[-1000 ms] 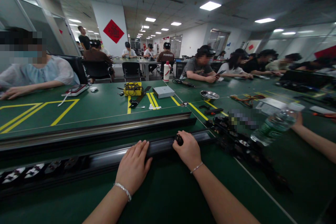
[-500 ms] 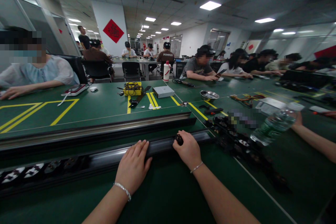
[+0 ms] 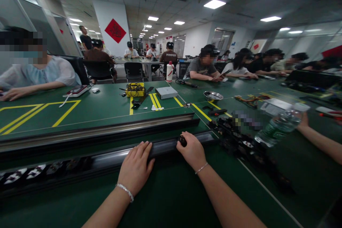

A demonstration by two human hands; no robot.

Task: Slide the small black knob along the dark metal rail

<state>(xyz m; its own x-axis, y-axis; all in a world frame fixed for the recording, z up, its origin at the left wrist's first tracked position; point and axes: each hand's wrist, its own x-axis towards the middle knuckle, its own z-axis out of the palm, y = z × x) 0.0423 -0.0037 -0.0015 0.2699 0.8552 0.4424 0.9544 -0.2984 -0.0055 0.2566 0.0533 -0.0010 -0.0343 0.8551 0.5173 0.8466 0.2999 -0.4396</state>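
A long black rail (image 3: 165, 148) lies across the green table in front of me. My left hand (image 3: 136, 164) rests on its top, fingers stretched out and lying flat. Farther right along the rail, my right hand (image 3: 192, 151) is closed around a small, dark, rounded piece (image 3: 182, 141); most of it is hidden by the fingers, and I cannot make out its kind. At the rail's left part sit several black modules (image 3: 36, 171), some with bright faces.
A second metal rail (image 3: 107, 128) runs behind, roughly parallel. Several black modules (image 3: 248, 144) lie in a row at right, beside a tilted water bottle (image 3: 280, 124) near another person's hand (image 3: 303, 123). A metal bowl (image 3: 213, 96) and grey box (image 3: 166, 92) stand farther back.
The modules at the left of the rail appear very slightly farther right. Both my hands keep nearly the same place and grip.
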